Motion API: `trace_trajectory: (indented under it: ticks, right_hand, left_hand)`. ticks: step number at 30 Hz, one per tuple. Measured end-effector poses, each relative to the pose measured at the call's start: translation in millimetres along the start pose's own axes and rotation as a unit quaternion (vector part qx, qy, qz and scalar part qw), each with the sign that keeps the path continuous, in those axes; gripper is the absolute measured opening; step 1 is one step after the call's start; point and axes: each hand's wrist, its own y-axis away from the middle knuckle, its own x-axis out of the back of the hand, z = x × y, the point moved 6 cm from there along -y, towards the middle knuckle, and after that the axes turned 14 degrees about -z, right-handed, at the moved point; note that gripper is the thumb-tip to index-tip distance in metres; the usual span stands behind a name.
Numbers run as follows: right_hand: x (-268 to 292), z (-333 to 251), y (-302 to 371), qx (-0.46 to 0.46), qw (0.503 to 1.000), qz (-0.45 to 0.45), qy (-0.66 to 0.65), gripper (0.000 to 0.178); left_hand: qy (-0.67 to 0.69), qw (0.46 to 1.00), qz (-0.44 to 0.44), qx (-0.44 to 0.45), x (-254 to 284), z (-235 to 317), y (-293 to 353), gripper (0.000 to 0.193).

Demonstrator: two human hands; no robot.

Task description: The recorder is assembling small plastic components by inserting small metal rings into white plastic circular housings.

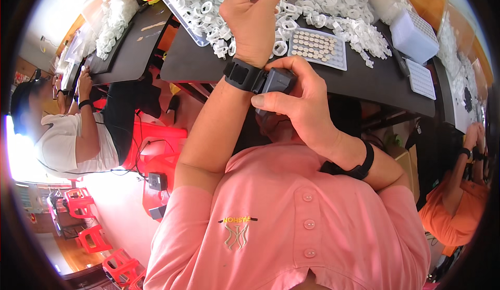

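My left hand (251,22) is raised over the table's near edge, fingers loosely bent, thumb apart; nothing shows in it. Its fingertips are partly cut off by the upper rim. Around the left wrist runs a black strap (242,75) carrying a small black box-shaped device (277,82). Thumb and fingers of my right hand (307,95) grip that device from the right side. Another black strap (364,161) circles my right forearm. Just beyond my hands lie many white plastic ring-shaped parts (200,9) and a pale tray (339,53) with rows of small round beige pieces.
Stacked white trays (414,32) stand at the right of the dark table (375,84), with a single tray (421,79) beside them. One person in white (78,141) sits at the left, another in orange (453,206) at the right. Red stools (94,238) stand behind.
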Motion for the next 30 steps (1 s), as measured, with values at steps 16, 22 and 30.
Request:
trace_trajectory:
  ticks: [16,22,30]
  right_hand:
    - [3,-50,8,0.086,0.923,-0.246,0.282,0.052]
    - [-6,-134,49,0.151,0.826,-0.508,0.193,0.017]
    - [30,-164,47,0.105,0.842,-0.480,0.223,0.016]
  left_hand:
    - [0.433,0.864,-0.144,0.213,18,-43,27,0.027]
    - [0.475,0.810,-0.204,0.277,26,-49,75,0.025]
    - [0.456,0.796,-0.249,0.310,5,-62,98,0.028]
